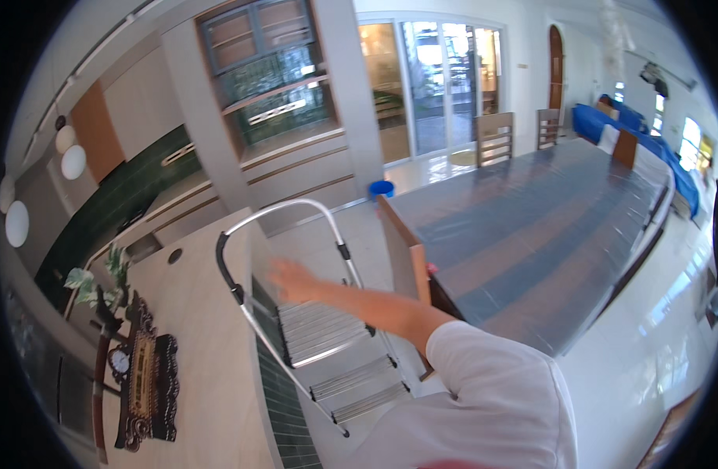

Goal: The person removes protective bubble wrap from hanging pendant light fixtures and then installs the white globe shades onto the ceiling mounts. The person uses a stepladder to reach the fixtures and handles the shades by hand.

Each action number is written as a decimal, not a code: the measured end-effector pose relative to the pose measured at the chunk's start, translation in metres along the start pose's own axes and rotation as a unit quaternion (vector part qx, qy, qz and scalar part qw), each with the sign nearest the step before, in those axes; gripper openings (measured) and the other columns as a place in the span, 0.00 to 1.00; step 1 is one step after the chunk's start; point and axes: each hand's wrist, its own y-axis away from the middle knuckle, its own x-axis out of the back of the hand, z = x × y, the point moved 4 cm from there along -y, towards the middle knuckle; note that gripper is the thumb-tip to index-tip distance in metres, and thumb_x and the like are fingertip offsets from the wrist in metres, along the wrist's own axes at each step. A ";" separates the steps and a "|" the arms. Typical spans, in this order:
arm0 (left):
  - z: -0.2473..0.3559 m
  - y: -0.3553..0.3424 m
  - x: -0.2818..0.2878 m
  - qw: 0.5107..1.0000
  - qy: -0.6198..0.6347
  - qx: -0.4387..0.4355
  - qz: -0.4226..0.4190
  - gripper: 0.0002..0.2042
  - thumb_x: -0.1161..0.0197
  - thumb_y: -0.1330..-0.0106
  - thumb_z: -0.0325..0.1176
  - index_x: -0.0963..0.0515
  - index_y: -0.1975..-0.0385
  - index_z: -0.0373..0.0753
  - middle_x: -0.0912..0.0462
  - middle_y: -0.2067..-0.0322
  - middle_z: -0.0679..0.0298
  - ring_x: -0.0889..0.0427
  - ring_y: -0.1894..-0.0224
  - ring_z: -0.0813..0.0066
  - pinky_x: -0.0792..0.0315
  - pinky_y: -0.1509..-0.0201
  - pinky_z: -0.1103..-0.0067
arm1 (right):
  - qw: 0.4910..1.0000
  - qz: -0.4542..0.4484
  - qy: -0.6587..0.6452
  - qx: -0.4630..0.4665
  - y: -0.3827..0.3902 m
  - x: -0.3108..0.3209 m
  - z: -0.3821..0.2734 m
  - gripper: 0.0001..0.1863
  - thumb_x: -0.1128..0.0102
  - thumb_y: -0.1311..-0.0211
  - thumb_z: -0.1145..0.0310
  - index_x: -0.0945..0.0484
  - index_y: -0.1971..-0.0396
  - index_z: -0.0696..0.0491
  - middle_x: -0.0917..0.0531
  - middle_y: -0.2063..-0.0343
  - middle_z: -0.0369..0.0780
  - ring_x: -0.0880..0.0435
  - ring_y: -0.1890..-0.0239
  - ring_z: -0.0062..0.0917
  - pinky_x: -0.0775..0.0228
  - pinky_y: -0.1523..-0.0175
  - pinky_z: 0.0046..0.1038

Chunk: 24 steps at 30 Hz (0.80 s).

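My right hand point(292, 282) reaches out over an aluminium step ladder point(320, 332), its fingers blurred but looking spread, with nothing visible in them. It is nearest the ladder's top step and the black-sleeved left part of the curved handrail point(227, 262); I cannot tell whether it touches either. The ladder stands unfolded, with ribbed steps, between a pale counter point(210, 313) and a long table point(531, 227). My right arm, in a white sleeve, crosses in front of part of the ladder. My left hand is out of view.
On the counter lie a carved dark wooden ornament point(146, 375) with a clock and a potted plant point(109, 293). Clear plastic sheeting covers the table, with chairs point(494, 139) around it. A blue bucket point(381, 189) stands near glass sliding doors point(441, 86). Round lamps point(73, 162) hang left.
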 end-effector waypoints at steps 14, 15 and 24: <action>0.039 0.018 -0.057 0.908 -0.297 -0.154 -0.252 0.13 0.44 0.40 0.29 0.27 0.58 0.30 0.24 0.62 0.55 0.25 0.59 0.69 0.28 0.58 0.78 | 0.823 -0.479 -0.300 -0.053 0.441 -0.118 -0.158 0.20 0.44 0.47 0.58 0.26 0.60 0.58 0.23 0.63 0.49 0.26 0.57 0.39 0.36 0.52 0.33; 0.038 0.015 -0.056 0.911 -0.298 -0.124 -0.255 0.13 0.44 0.40 0.29 0.27 0.58 0.29 0.24 0.61 0.55 0.25 0.59 0.69 0.28 0.58 0.78 | 0.827 -0.462 -0.307 -0.091 0.451 -0.108 -0.158 0.20 0.45 0.47 0.58 0.26 0.60 0.58 0.22 0.63 0.48 0.26 0.57 0.39 0.35 0.52 0.33; 0.033 0.027 -0.068 0.942 -0.235 0.075 -0.228 0.13 0.43 0.41 0.29 0.27 0.59 0.30 0.25 0.60 0.55 0.26 0.58 0.70 0.29 0.56 0.78 | 0.845 -0.345 -0.356 -0.202 0.494 -0.063 -0.180 0.19 0.46 0.45 0.57 0.24 0.64 0.59 0.22 0.63 0.46 0.26 0.57 0.36 0.35 0.52 0.32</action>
